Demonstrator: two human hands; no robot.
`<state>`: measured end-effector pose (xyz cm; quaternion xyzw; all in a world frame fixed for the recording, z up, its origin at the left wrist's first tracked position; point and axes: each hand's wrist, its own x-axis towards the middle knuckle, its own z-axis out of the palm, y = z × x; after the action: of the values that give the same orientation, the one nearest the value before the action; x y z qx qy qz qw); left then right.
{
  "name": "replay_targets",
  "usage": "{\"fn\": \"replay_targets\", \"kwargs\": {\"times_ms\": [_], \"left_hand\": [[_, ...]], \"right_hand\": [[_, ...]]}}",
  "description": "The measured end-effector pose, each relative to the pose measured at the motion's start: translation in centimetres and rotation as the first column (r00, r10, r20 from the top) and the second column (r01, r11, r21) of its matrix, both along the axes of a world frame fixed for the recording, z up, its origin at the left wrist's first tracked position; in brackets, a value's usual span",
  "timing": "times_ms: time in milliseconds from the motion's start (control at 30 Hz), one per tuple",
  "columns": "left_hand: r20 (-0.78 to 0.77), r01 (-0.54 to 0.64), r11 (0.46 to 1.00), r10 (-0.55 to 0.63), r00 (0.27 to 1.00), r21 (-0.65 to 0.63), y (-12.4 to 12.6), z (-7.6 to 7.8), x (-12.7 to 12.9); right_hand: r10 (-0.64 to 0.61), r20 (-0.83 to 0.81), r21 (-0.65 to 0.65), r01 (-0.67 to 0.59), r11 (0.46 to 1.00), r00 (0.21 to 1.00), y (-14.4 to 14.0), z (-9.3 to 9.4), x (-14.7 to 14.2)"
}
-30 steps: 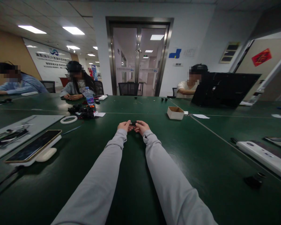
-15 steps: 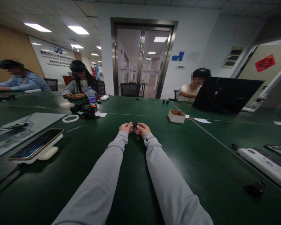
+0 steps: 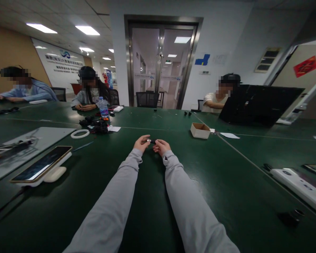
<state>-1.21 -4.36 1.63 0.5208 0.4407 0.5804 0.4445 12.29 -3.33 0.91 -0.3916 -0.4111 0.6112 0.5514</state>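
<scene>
A small black stick with a shiny silver end, which looks like a USB flash drive [image 3: 152,141], is level between my hands, just above the green table. My right hand [image 3: 162,146] pinches its black part between thumb and fingers. At the silver end is my left hand [image 3: 141,143], its index finger stretched out above and its thumb below, with a gap between them. Whether the left thumb touches the metal is too small to tell.
To the right stands a small open box [image 3: 200,131]. On the left are a phone [image 3: 43,164] on a white stand, a white tape ring [image 3: 80,134], black gear [image 3: 94,124] and a water bottle [image 3: 103,108]. A white power strip [image 3: 297,186] lies at right. Three people sit across the table.
My left index finger has straightened and lifted, and the silver end now shows between my left finger and thumb. My right hand keeps its pinch.
</scene>
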Motion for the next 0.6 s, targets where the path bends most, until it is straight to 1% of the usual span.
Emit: {"fn": "replay_targets", "kwargs": {"times_ms": [100,167,200,267,333,400,467,567,600], "left_hand": [[0.084,-0.082,0.982,0.097,0.992,-0.168,0.36,0.03,0.21],[0.069,-0.118,0.965,0.138,0.988,-0.234,0.54,-0.07,0.27],[0.05,-0.128,0.966,0.142,0.989,-0.227,0.57,-0.14,0.26],[0.04,-0.127,0.98,0.134,0.99,-0.151,0.49,-0.22,0.16],[0.067,-0.08,0.993,0.086,0.994,-0.082,0.34,-0.2,0.02],[0.088,-0.025,0.998,0.03,0.996,-0.059,0.25,-0.12,-0.08],[0.097,0.002,0.996,0.008,0.995,-0.093,0.35,-0.12,-0.08],[0.098,-0.029,0.983,0.047,0.994,-0.181,0.73,-0.42,0.04],[0.092,-0.046,0.981,0.064,0.994,-0.19,0.84,-0.57,0.07]], "right_hand": [[0.004,-0.009,-0.008,-0.004,1.0,1.0,-0.05,0.16,0.02],[0.008,-0.005,-0.012,-0.008,1.0,1.0,-0.05,0.22,0.02],[0.006,-0.001,-0.014,-0.006,1.0,1.0,-0.05,0.24,0.02],[-0.003,0.005,-0.016,0.003,1.0,1.0,-0.05,0.25,0.01],[-0.012,0.004,-0.022,0.012,1.0,1.0,-0.02,0.23,0.02],[-0.013,-0.004,-0.022,0.013,1.0,1.0,0.05,0.15,0.03],[-0.009,-0.012,-0.015,0.009,1.0,1.0,0.18,0.01,0.06],[-0.006,-0.01,-0.005,0.006,1.0,1.0,0.4,-0.22,0.07],[-0.005,-0.005,-0.006,0.005,1.0,1.0,0.46,-0.27,0.06]]}}
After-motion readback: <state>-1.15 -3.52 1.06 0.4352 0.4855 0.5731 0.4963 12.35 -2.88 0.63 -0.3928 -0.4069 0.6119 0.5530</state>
